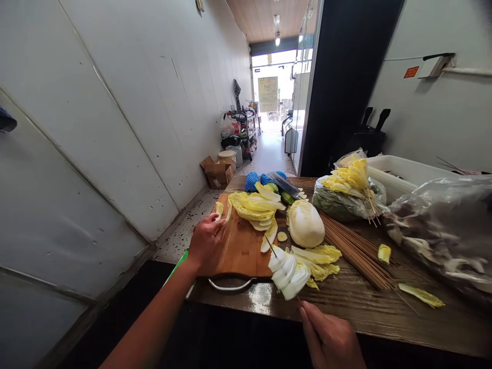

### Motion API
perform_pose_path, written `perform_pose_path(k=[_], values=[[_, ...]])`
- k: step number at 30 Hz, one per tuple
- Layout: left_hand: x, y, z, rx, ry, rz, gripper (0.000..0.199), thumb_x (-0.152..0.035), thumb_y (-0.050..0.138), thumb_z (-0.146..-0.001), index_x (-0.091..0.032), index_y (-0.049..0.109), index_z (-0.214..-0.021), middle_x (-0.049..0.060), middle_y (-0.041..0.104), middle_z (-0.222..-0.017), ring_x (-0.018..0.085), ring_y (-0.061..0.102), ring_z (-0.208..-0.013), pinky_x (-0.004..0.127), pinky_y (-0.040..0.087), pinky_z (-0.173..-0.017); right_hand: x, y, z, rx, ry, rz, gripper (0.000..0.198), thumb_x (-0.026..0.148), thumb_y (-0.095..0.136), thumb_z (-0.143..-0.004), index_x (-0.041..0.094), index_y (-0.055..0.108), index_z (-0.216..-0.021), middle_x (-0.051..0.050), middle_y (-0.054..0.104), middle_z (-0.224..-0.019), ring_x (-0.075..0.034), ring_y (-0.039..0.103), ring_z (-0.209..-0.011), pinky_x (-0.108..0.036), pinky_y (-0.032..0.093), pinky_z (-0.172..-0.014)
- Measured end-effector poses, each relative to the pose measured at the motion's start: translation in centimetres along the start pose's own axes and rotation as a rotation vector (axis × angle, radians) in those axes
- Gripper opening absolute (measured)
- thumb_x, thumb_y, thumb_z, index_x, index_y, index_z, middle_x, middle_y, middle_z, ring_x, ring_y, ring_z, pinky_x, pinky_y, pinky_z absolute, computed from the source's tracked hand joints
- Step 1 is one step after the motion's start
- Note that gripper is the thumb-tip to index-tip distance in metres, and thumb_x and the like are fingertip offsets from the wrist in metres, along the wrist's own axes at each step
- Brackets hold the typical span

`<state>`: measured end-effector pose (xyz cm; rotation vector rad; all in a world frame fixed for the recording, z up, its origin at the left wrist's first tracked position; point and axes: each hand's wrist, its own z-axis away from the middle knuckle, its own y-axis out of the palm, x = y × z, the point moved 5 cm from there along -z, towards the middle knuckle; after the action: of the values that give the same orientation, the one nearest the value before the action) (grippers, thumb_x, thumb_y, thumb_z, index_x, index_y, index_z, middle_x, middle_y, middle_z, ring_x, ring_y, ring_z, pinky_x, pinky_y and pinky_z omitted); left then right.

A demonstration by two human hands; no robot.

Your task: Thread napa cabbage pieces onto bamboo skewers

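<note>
My right hand (329,335) pinches the lower end of a thin bamboo skewer (300,300). Folded pale cabbage leaf (289,274) is threaded on it, and the skewer's tip sticks out above. At the cutting board's left edge, my left hand (209,237) has its fingers closed at a small cabbage leaf (219,210); the fingertips are partly hidden. On the wooden cutting board (242,251) lies a pile of yellow cabbage leaves (255,205). A half-stripped napa cabbage (306,223) rests to the right of the board, with loose leaves (318,260) in front of it.
Bamboo skewers (357,251) lie in a bundle on the table. Behind are a knife (285,184) and cucumbers in blue netting (252,182). On the right are skewered leaves (348,177) on a bag, a white bin (407,171) and a clear plastic bag (449,225). A wall runs along the left.
</note>
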<state>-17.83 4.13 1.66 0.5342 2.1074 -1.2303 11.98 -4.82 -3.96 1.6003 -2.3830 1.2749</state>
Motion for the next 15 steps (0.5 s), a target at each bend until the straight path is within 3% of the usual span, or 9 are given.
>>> perform_pose_path(k=[2, 3, 5, 7, 10, 15], values=[[-0.4, -0.3, 2.0, -0.058, -0.125, 0.213, 0.013, -0.025, 0.061, -0.075, -0.017, 0.068, -0.083, 0.009, 0.066, -0.097, 0.023, 0.058, -0.099, 0.033, 0.044, -0.090, 0.3, 0.0, -0.5, -0.019, -0.030, 0.038, 0.021, 0.012, 0.043, -0.088, 0.012, 0.063, -0.089, -0.002, 0.060, -0.050, -0.012, 0.056, -0.039, -0.021, 0.040, -0.042], [-0.3, 0.0, 3.3, -0.057, -0.281, 0.476, 0.012, -0.022, 0.063, -0.074, -0.015, 0.068, -0.082, 0.009, 0.067, -0.088, 0.021, 0.062, -0.089, 0.031, 0.048, -0.083, 0.6, 0.1, -0.7, -0.027, -0.048, 0.052, 0.021, 0.012, 0.042, -0.089, 0.012, 0.063, -0.089, -0.001, 0.060, -0.049, -0.011, 0.054, -0.037, -0.021, 0.038, -0.041], [-0.7, 1.8, 6.6, 0.048, -0.613, 0.999, 0.010, -0.015, 0.063, -0.074, -0.011, 0.067, -0.082, 0.011, 0.068, -0.082, 0.019, 0.065, -0.078, 0.031, 0.052, -0.073, 1.1, 0.6, -1.0, -0.024, -0.081, 0.071, 0.023, 0.013, 0.040, -0.089, 0.013, 0.062, -0.086, -0.001, 0.058, -0.047, -0.011, 0.051, -0.036, -0.023, 0.034, -0.040], [-1.7, 3.2, 9.5, 0.143, -0.805, 1.246, 0.010, -0.010, 0.060, -0.076, -0.009, 0.066, -0.083, 0.015, 0.069, -0.091, 0.021, 0.065, -0.085, 0.031, 0.053, -0.075, 1.4, 1.3, -0.9, 0.021, -0.104, 0.069, 0.024, 0.013, 0.039, -0.089, 0.014, 0.061, -0.082, -0.001, 0.059, -0.048, -0.011, 0.051, -0.036, -0.024, 0.032, -0.041], [-2.1, 4.3, 12.3, 0.133, -0.965, 1.383, 0.008, -0.008, 0.057, -0.078, -0.009, 0.064, -0.082, 0.016, 0.067, -0.101, 0.024, 0.062, -0.098, 0.033, 0.052, -0.081, 1.6, 2.4, -0.2, 0.152, -0.105, 0.041, 0.023, 0.011, 0.039, -0.088, 0.014, 0.061, -0.083, -0.002, 0.063, -0.052, -0.010, 0.053, -0.039, -0.023, 0.032, -0.043], [-1.3, 4.8, 13.6, 0.044, -1.093, 1.422, 0.012, -0.010, 0.055, -0.081, -0.011, 0.063, -0.089, 0.013, 0.069, -0.096, 0.022, 0.064, -0.095, 0.036, 0.051, -0.083, 1.6, 2.9, 0.4, 0.314, -0.068, 0.017, 0.024, 0.010, 0.038, -0.088, 0.013, 0.062, -0.091, -0.002, 0.063, -0.053, -0.012, 0.058, -0.044, -0.023, 0.034, -0.046]])
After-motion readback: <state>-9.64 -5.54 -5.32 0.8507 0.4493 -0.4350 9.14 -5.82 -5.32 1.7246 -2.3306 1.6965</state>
